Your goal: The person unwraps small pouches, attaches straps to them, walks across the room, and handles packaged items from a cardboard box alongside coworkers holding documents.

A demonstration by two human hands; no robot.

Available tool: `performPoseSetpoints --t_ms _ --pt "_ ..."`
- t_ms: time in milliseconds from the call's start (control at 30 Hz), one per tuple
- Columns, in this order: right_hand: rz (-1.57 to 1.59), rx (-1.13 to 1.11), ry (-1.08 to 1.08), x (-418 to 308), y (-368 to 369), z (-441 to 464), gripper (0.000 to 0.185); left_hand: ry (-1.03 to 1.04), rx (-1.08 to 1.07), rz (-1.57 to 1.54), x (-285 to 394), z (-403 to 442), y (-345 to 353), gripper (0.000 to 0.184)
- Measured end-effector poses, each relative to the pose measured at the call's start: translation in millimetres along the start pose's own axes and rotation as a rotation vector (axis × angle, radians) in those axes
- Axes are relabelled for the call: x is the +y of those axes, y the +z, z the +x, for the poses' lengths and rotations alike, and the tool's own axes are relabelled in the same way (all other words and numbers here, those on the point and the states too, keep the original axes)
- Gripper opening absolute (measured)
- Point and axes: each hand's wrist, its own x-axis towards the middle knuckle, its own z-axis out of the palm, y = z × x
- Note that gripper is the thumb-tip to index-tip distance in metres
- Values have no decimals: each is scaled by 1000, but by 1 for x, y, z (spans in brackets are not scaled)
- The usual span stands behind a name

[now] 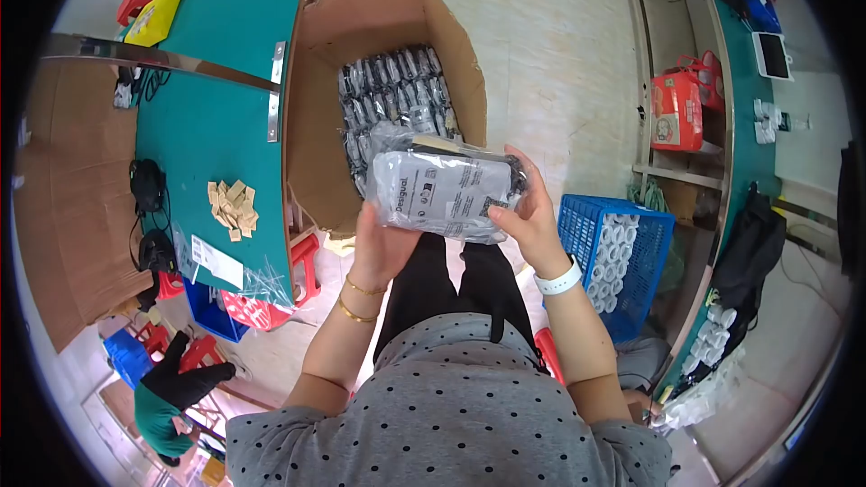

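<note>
Between my two hands is a small stack of clear plastic-wrapped packages point(442, 189), the top one printed "Desigual" with small symbols. My right hand point(532, 216) grips the right end, thumb on top and fingers behind. On the left, my left hand point(383, 243) supports the lower left corner from below, with most of its fingers hidden. What is inside the wrapping looks dark but cannot be made out. Just beyond the stack stands an open cardboard box point(320, 108), holding rows of similar packages point(392, 81) packed upright.
A green table point(212, 135) on the left bears a pile of small tan tags point(233, 207) and a white label sheet point(216, 261). To the right, a blue crate point(645, 280) contains white rolls point(613, 252). A red bag point(677, 108) sits on a shelf. Another person point(162, 419) is at lower left.
</note>
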Motion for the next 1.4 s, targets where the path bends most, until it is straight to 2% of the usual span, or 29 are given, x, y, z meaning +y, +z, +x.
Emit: performPoseSetpoints --t_ms 100,200,233,300,400,533,600,633,733,800,900,1000,1167,1267,1400 --pt "-152 -52 -143 -12 -3 4 79 72 29 146 14 -1 -7 83" --pt "-87 -58 -111 -25 3 -2 87 98 -35 292 26 -1 -11 84" --pt "-86 -54 -114 -25 3 -3 87 32 -50 352 30 -1 -15 83" --pt "-38 -84 -87 -26 4 -5 89 -23 -162 513 30 -1 -16 78" --pt "-2 -28 -70 -31 9 -9 91 -55 -214 639 30 -10 -10 62" --pt "59 7 -64 -28 9 -12 91 -146 -149 586 25 -22 -11 58" --pt "274 43 -57 -23 7 -15 95 -117 -118 504 15 -27 -12 57" --pt "274 42 -57 -20 8 -16 95 -85 -85 422 12 -28 -11 57" --pt "233 -10 -32 -14 20 -23 98 -54 -51 429 8 -30 -2 56" --pt "10 37 -135 -9 34 -26 99 -48 -57 469 9 -32 9 56" --pt "-106 83 -169 -11 43 -30 94 -48 -65 498 7 -35 11 55" --pt "-122 149 -181 3 41 -29 90 -48 -73 478 5 -36 9 56" --pt "-44 112 -136 -9 46 -31 87 -44 -68 505 12 -38 15 58" --pt "-49 52 -118 -7 45 -32 87 3 -62 619 13 -36 28 64" --pt "-121 -30 -91 -4 50 -33 92 78 -1 774 15 -33 31 61"
